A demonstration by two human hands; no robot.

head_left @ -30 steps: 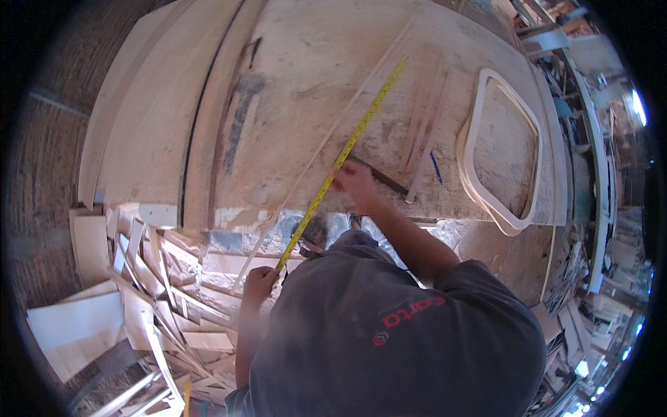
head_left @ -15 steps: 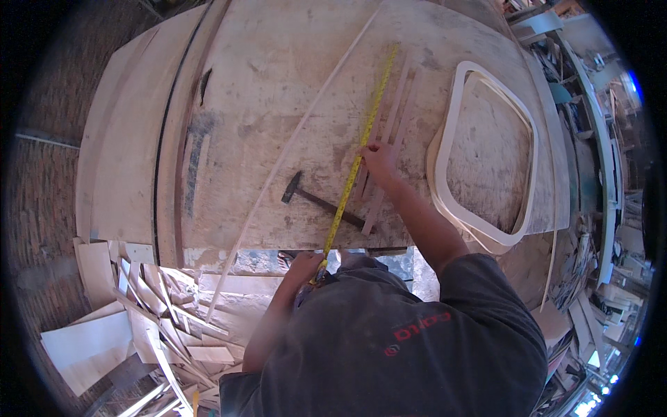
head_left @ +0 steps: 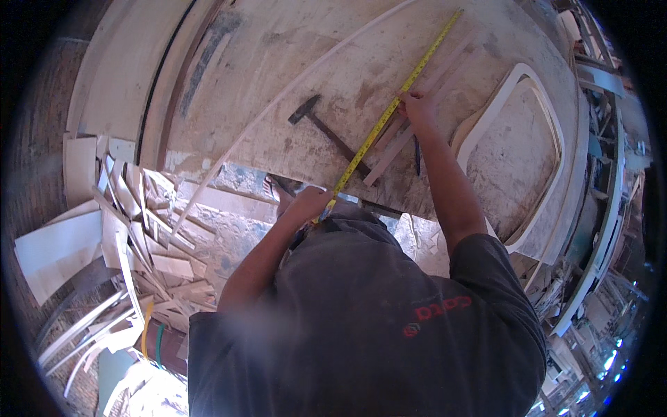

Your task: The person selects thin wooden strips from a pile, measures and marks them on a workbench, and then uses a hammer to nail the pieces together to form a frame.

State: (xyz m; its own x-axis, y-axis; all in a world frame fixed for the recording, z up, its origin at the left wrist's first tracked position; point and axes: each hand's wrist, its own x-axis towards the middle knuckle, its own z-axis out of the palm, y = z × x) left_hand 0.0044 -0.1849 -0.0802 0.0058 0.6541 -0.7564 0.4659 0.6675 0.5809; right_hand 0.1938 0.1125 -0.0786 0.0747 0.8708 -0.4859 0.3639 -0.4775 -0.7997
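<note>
A yellow tape measure [head_left: 373, 134] is pulled out in a slant across the plywood bench top, its far end beyond my right hand. My left hand [head_left: 309, 205] is closed round its case end, close to my body at the bench's near edge. Farther up, my right hand [head_left: 420, 111] pinches the blade between thumb and fingers. Several thin wooden strips [head_left: 391, 151] lie beneath and beside that hand, roughly along the tape. To the left of the blade rests a hammer [head_left: 331, 133], its handle end close to the tape. A thin dark stick [head_left: 417, 157] lies beside my right forearm.
A rounded pale wooden frame [head_left: 559, 118] lies on the bench [head_left: 257, 62] at right. One long thin strip [head_left: 281, 99] crosses the left side and overhangs the near edge. Wood offcuts [head_left: 174, 266] are heaped on the floor at left; more clutter stands beyond the bench at right.
The view has tilted and turned, so the bench and tools sit higher in the picture. Both hands keep their hold on the tape measure. The dark stick beside my right forearm now shows.
</note>
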